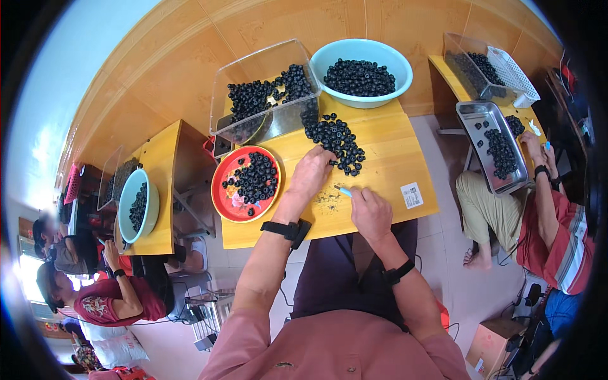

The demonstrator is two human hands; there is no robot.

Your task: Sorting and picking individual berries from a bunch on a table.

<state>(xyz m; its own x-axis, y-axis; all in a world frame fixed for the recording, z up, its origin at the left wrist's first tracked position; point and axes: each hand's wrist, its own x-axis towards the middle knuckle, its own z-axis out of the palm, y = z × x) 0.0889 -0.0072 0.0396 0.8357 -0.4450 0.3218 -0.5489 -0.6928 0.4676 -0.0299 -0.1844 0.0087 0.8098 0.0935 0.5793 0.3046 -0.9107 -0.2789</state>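
My left hand (310,172) reaches to the near edge of a pile of small black ring-shaped parts (339,142) on the yellow wooden table (386,152). Its thumb and fingers pinch one black ring-shaped part (332,163). In the fist of my right hand (372,215) is a slim light-blue-handled tool (344,191). The tool's short dark tip points left, toward the left hand, and its exact kind is too small to make out. Fine dark scraps (327,201) lie scattered on the wood between the hands.
A red round tray (221,206) of black parts sits at the left. Behind stand a clear plastic bin (266,130) and a light-blue basin (402,73), both holding parts. A white label (411,196) lies at right. Other people work at tables on both sides.
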